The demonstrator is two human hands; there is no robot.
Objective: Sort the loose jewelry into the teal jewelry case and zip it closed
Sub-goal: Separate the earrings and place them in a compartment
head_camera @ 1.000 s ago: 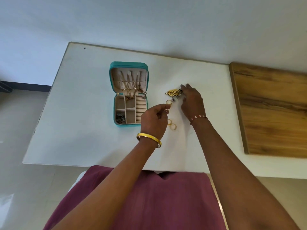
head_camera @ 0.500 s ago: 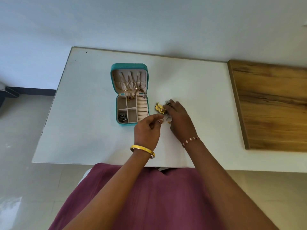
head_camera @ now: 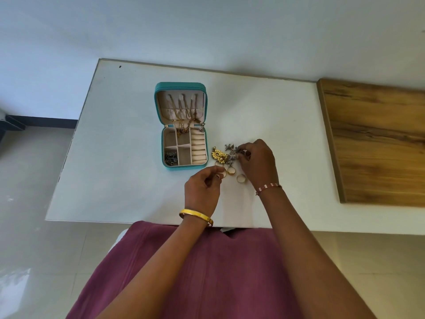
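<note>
Teal square zip-around jewelry case (head_camera: pixel 181 125), fabric or leatherette shell with cream lining, lies open and flat on the white rectangular tabletop (head_camera: pixel 119 146), lid hinged away from the person. Lid interior: thin gold-coloured chains (head_camera: pixel 184 113) hang from the hooks and trail over the hinge into the tray. Tray: a dark beaded or metal cluster (head_camera: pixel 171 158) fills the near-left compartment; the other square compartments and the cream ring rolls (head_camera: pixel 198 147) at the right look empty. Loose stock just right of the case, on the table: one ornate gold filigree piece (head_camera: pixel 219 155), a tangle of small silver-toned charms or earrings (head_camera: pixel 232 151), and plain gold ring bands (head_camera: pixel 230 171), one more (head_camera: pixel 241 178) lying apart nearer the person. Right hand (head_camera: pixel 258 164), thread bracelet at the wrist, rests over the silver pieces with fingertips pinched among them; exactly which piece is gripped cannot be told. Left hand (head_camera: pixel 202 189), gold bangle at the wrist, is curled with thumb and forefinger closed on what appears to be a small ring. Status, as judged: partly sorted; rings, gold piece and silver items remain outside, the zip untouched. A wooden board (head_camera: pixel 377 143) lies to the right.
</note>
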